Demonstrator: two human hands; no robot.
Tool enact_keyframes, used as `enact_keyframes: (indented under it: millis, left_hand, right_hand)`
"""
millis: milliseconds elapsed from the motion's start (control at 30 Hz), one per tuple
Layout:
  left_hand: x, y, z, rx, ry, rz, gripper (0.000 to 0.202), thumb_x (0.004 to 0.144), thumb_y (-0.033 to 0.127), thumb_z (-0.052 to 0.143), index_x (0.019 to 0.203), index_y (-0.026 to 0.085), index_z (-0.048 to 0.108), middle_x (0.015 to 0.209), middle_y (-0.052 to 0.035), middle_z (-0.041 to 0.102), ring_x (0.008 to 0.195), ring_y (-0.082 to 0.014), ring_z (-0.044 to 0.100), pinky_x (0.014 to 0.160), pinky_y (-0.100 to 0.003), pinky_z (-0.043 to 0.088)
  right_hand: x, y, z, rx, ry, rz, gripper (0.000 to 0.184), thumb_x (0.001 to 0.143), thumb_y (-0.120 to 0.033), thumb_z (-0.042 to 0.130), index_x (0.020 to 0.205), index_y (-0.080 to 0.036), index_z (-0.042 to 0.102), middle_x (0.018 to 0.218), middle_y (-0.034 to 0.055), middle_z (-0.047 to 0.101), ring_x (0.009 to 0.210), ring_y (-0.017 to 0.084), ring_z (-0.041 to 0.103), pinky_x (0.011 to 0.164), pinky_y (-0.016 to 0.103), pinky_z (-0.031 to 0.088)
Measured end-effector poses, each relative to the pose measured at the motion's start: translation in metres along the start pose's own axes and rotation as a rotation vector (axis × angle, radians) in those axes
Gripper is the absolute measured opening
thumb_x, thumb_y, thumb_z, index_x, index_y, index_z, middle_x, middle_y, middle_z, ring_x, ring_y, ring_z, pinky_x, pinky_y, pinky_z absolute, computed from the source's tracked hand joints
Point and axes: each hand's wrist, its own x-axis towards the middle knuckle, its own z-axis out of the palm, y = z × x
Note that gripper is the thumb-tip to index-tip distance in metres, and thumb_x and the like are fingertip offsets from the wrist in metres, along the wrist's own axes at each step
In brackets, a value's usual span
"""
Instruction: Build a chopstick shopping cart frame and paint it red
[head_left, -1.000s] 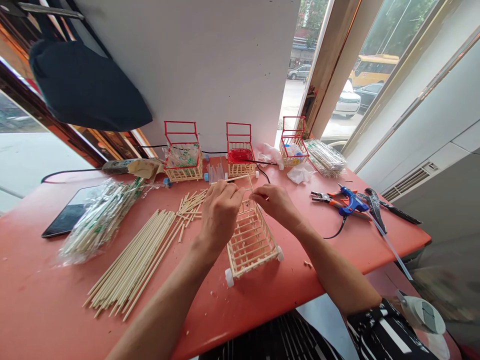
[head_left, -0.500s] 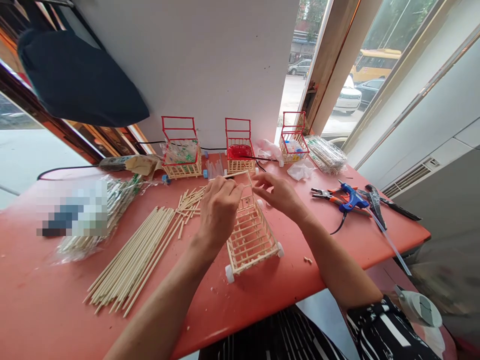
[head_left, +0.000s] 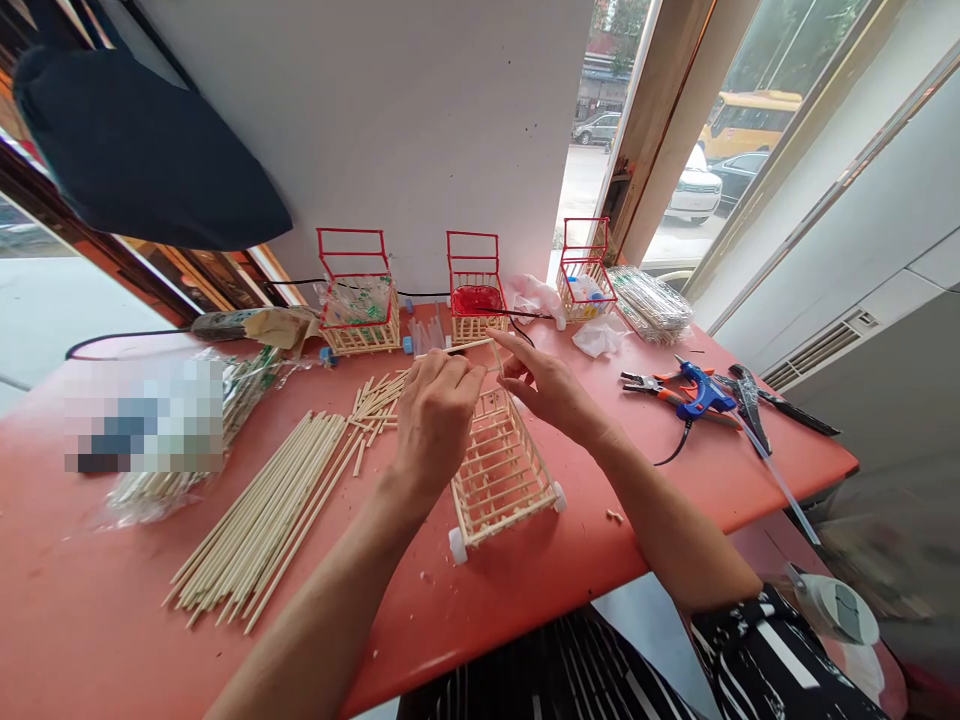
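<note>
A small cart of pale wooden sticks (head_left: 504, 478) with white wheels stands on the red table. At its far end rises a handle frame of thin sticks (head_left: 474, 346). My left hand (head_left: 441, 408) is closed around the frame's left side; its fingertips are partly hidden behind the hand. My right hand (head_left: 541, 388) has its index finger on the frame's right top corner and its thumb against the upright below, holding the stick between them. To the left of my left hand lie cut short sticks (head_left: 379, 398).
Long sticks (head_left: 259, 515) lie in a bundle at left. Three red-handled carts, among them the middle one (head_left: 474, 270), line the wall. At right are a blue glue gun (head_left: 703, 392), pliers (head_left: 643, 384) and bagged sticks (head_left: 651, 303). Plastic-wrapped sticks (head_left: 161, 490) lie far left.
My right hand's fingers have moved left onto the frame's corner, where they were slightly apart from it before. My left hand keeps its hold, and the view has shifted slightly.
</note>
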Motion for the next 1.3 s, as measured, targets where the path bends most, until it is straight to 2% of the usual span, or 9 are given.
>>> enact_keyframes:
  millis: [167,467,800,1100,1300]
  left_hand:
    - [0.0006,-0.0003,-0.0017,0.01,0.011,0.021,0.029,0.103,0.014,0.051,0.091,0.017,0.077,0.086,-0.0117,0.074,0.083,-0.0288,0.058,0.075,-0.041,0.047]
    - [0.001,0.0012,-0.0024,0.029,0.007,0.023,0.025,0.102,0.014,0.054,0.097,0.013,0.078,0.088,-0.0116,0.075,0.086,-0.0284,0.062,0.077,-0.04,0.05]
    - [0.0007,0.0018,-0.0044,0.066,-0.001,0.017,0.026,0.102,0.015,0.053,0.097,0.014,0.078,0.087,-0.0096,0.076,0.086,-0.0278,0.064,0.076,-0.037,0.051]
    - [0.0006,0.0033,-0.0033,0.055,0.011,0.002,0.026,0.102,0.015,0.053,0.099,0.013,0.079,0.091,-0.0114,0.077,0.087,-0.0293,0.066,0.076,-0.039,0.05]
    - [0.0007,0.0039,-0.0043,0.046,0.015,0.003,0.024,0.101,0.013,0.055,0.099,0.012,0.079,0.092,-0.0123,0.077,0.087,-0.0296,0.066,0.075,-0.04,0.051]
  right_hand:
    - [0.0007,0.0005,0.0009,0.022,0.004,0.024,0.066,0.093,-0.008,0.057,0.156,-0.024,0.049,0.089,-0.0009,0.066,0.079,0.014,0.059,0.086,0.031,0.053]
    - [0.0005,0.0072,0.0043,0.069,0.028,-0.019,0.064,0.093,-0.01,0.057,0.155,-0.025,0.05,0.087,-0.0018,0.065,0.08,0.014,0.061,0.088,0.033,0.053]
    - [0.0005,0.0079,0.0058,0.041,0.033,-0.04,0.065,0.092,-0.007,0.055,0.154,-0.026,0.05,0.087,-0.0017,0.064,0.08,0.014,0.061,0.089,0.034,0.054]
    - [0.0003,0.0032,0.0044,0.016,0.037,-0.007,0.065,0.092,-0.007,0.055,0.154,-0.027,0.051,0.084,-0.002,0.065,0.079,0.015,0.06,0.088,0.033,0.054]
    - [0.0006,0.0019,0.0045,0.018,0.035,0.003,0.065,0.091,-0.006,0.055,0.154,-0.023,0.051,0.084,-0.0019,0.063,0.078,0.015,0.059,0.087,0.033,0.053]
